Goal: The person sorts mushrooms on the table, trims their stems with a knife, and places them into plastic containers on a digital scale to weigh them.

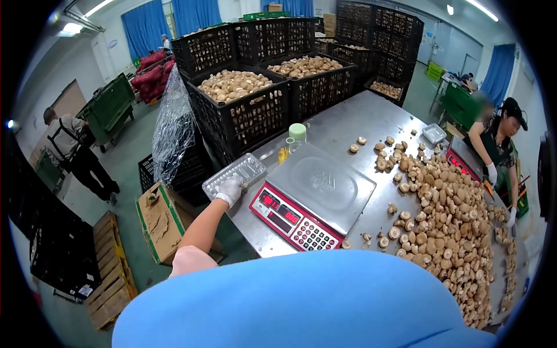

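Observation:
My left hand (pixel 230 190), in a white glove, reaches out to the clear plastic trays (pixel 250 167) at the table's left edge. Its fingers are bent at the trays' near side; whether they grip them is too small to tell. Just right of it stands a red and silver weighing scale (pixel 316 191) with a bare metal plate and lit red digits. A large heap of brown mushrooms (pixel 447 232) lies on the metal table to the right of the scale. My right hand is not in view.
Black crates (pixel 243 124) full of mushrooms stand behind the table, near a green-lidded jar (pixel 297 132). A cardboard box (pixel 159 223) is on the floor at left. A co-worker (pixel 502 139) stands at right by another scale (pixel 464 159); another person (pixel 75 145) is at far left.

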`<state>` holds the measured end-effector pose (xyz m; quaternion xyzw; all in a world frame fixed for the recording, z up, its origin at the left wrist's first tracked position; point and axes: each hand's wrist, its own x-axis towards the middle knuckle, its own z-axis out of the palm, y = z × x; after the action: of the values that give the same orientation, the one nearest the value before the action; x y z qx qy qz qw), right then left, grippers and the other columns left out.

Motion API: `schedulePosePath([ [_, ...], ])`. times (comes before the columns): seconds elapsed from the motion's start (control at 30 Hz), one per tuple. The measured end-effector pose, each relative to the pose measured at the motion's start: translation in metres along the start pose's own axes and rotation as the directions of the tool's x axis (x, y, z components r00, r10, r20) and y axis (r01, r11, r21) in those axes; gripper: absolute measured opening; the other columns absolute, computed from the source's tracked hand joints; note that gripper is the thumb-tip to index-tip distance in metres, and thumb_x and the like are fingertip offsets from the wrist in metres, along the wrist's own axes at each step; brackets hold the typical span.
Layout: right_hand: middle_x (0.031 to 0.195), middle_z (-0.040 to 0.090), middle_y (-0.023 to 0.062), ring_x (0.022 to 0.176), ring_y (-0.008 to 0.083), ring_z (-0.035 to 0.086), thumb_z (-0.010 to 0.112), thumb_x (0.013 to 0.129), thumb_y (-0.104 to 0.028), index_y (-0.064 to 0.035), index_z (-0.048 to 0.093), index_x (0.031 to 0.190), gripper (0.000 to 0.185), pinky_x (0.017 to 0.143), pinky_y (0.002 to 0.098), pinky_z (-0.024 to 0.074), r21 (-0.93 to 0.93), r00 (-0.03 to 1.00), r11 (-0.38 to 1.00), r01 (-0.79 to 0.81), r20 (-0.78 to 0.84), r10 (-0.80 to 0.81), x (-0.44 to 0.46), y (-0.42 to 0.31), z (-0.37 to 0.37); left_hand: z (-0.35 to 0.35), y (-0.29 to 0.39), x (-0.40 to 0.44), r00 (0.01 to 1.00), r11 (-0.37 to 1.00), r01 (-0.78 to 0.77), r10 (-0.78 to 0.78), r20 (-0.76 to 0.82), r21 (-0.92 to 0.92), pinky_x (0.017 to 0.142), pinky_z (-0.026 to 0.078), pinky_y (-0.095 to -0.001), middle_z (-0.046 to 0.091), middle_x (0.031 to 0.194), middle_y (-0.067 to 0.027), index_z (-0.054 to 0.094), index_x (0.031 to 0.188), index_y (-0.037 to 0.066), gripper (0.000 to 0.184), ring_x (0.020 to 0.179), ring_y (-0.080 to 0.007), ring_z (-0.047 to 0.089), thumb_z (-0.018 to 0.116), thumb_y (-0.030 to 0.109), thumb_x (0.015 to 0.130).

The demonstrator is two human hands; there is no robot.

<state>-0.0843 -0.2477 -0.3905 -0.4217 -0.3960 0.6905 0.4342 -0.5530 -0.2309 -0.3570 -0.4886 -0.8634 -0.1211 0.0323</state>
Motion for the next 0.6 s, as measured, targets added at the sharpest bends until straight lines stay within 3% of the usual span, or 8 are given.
schedulePosePath([
  [0.17,0.069,0.061,0.0074,0.046,0.0083,0.047,0.059,0.096,-0.007,-0.0016,0.062,0.091,0.008,0.039,0.0246,0.0370,-0.077,0.980,0.993,0.092,-0.172,-0.104,-0.040,-0.017,-0.053,-0.006,0.002,-0.003,0.997,0.993,-0.064,0.059,-0.049,-0.103,0.086,0.049,-0.0493,0.065,0.104,-0.0223,0.064,0.102,0.004,0.029,0.098,-0.0411,0.062,0.061,0.030,0.089],
  [0.2,0.069,0.061,0.0073,0.046,0.0083,0.047,0.058,0.096,-0.007,-0.0016,0.062,0.090,0.009,0.039,0.0246,0.0371,-0.111,0.970,0.985,0.132,-0.191,-0.151,-0.045,-0.020,-0.058,0.037,-0.047,0.017,0.829,0.942,-0.319,0.332,-0.450,0.107,0.084,0.049,-0.0479,0.065,0.106,-0.0205,0.062,0.106,0.005,0.027,0.098,-0.0406,0.062,0.060,0.026,0.090],
  [0.23,0.070,0.061,0.0065,0.049,0.0086,0.050,0.057,0.095,-0.005,-0.0021,0.061,0.089,0.008,0.041,0.0244,0.0394,-0.201,0.960,0.956,0.212,-0.138,-0.242,-0.041,-0.026,-0.053,-0.004,-0.017,0.008,0.983,0.996,0.040,-0.053,-0.177,-0.076,0.083,0.049,-0.0460,0.065,0.107,-0.0180,0.060,0.107,0.007,0.020,0.097,-0.0377,0.061,0.057,0.018,0.091],
  [0.27,0.071,0.062,0.0057,0.050,0.0084,0.052,0.058,0.095,-0.006,-0.0020,0.062,0.090,0.007,0.043,0.0244,0.0411,-0.292,0.946,0.919,0.264,-0.105,-0.305,-0.041,-0.031,-0.052,-0.028,0.008,-0.002,0.960,0.994,0.032,-0.059,-0.274,-0.100,0.083,0.049,-0.0416,0.064,0.103,-0.0150,0.059,0.108,0.008,0.017,0.093,-0.0320,0.060,0.054,0.012,0.092],
  [0.3,0.071,0.062,0.0043,0.050,0.0070,0.051,0.059,0.096,-0.008,-0.0021,0.063,0.090,0.009,0.043,0.0237,0.0401,-0.595,0.743,0.569,0.568,0.073,-0.665,-0.031,-0.027,-0.057,-0.020,-0.002,0.014,0.940,0.956,-0.018,-0.084,-0.332,-0.293,0.083,0.048,-0.0377,0.061,0.099,-0.0125,0.059,0.106,0.008,0.016,0.090,-0.0273,0.059,0.055,0.008,0.091],
  [0.33,0.070,0.062,0.0021,0.049,0.0054,0.049,0.060,0.096,-0.010,-0.0027,0.065,0.090,0.010,0.043,0.0228,0.0387,-0.010,0.991,1.000,0.005,-0.136,-0.006,-0.043,-0.035,-0.052,-0.026,0.003,0.018,0.885,0.950,-0.177,0.040,-0.464,-0.256,0.082,0.049,-0.0349,0.059,0.095,-0.0105,0.061,0.104,0.007,0.013,0.087,-0.0250,0.059,0.057,0.009,0.092],
  [0.53,0.070,0.061,-0.0005,0.056,0.0066,0.052,0.063,0.095,-0.014,-0.0022,0.067,0.091,0.013,0.051,0.0224,0.0411,-0.432,0.917,0.844,0.318,-0.087,-0.390,-0.039,-0.028,-0.052,-0.083,0.160,-0.001,0.556,0.638,-0.763,0.568,-0.607,-0.100,0.070,0.050,-0.0364,0.062,0.091,-0.0128,0.063,0.104,0.002,0.025,0.080,-0.0299,0.061,0.073,-0.003,0.081],
  [0.6,0.075,0.062,0.0013,0.064,0.0079,0.056,0.063,0.094,-0.014,-0.0023,0.067,0.091,0.013,0.059,0.0225,0.0446,-0.363,0.980,0.928,0.083,-0.137,-0.141,-0.041,-0.038,-0.047,-0.066,0.175,-0.004,0.539,0.611,-0.791,0.714,-0.447,0.022,0.069,0.049,-0.0418,0.064,0.091,-0.0114,0.065,0.108,0.008,0.027,0.080,-0.0308,0.062,0.073,0.002,0.083],
])
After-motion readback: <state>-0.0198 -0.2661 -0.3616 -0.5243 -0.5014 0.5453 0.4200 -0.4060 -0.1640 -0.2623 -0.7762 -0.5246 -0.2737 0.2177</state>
